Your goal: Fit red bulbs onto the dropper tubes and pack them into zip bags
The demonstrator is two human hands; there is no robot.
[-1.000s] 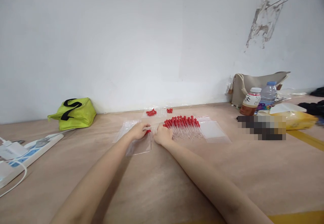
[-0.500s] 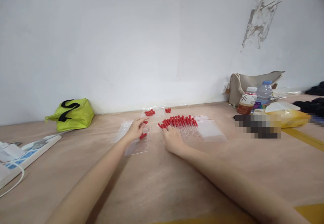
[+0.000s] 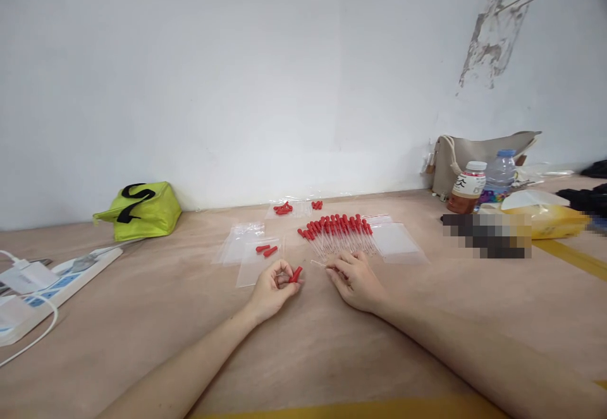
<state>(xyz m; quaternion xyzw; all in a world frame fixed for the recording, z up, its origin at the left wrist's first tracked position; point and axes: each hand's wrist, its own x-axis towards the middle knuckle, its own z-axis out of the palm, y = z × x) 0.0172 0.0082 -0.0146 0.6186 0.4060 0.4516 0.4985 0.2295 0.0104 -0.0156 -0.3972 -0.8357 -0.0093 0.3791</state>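
Observation:
My left hand (image 3: pixel 274 291) is closed, pinching a red rubber bulb (image 3: pixel 296 274) between thumb and fingers just above the table. My right hand (image 3: pixel 355 280) has its fingers together on a thin clear glass tube (image 3: pixel 318 263), whose free end points left toward the bulb. The bulb and tube are apart. Behind my right hand lies a row of glass droppers (image 3: pixel 336 226) with red bulbs, side by side. Two loose red bulbs (image 3: pixel 266 250) rest on a clear plastic bag (image 3: pixel 246 273) beyond my left hand.
More clear bags (image 3: pixel 237 242) lie at left, others (image 3: pixel 403 242) right of the droppers. Small red bulbs (image 3: pixel 283 208) sit near the wall. A green pouch (image 3: pixel 147 213) and power strip (image 3: pixel 90 277) are left; bottles (image 3: pixel 467 188) and a yellow packet (image 3: pixel 545 220) right.
My left hand has left the bag and come nearer and rightward with a red bulb. My right hand has drawn back from the droppers' left end, moving right, with a glass tube now visible in its fingers.

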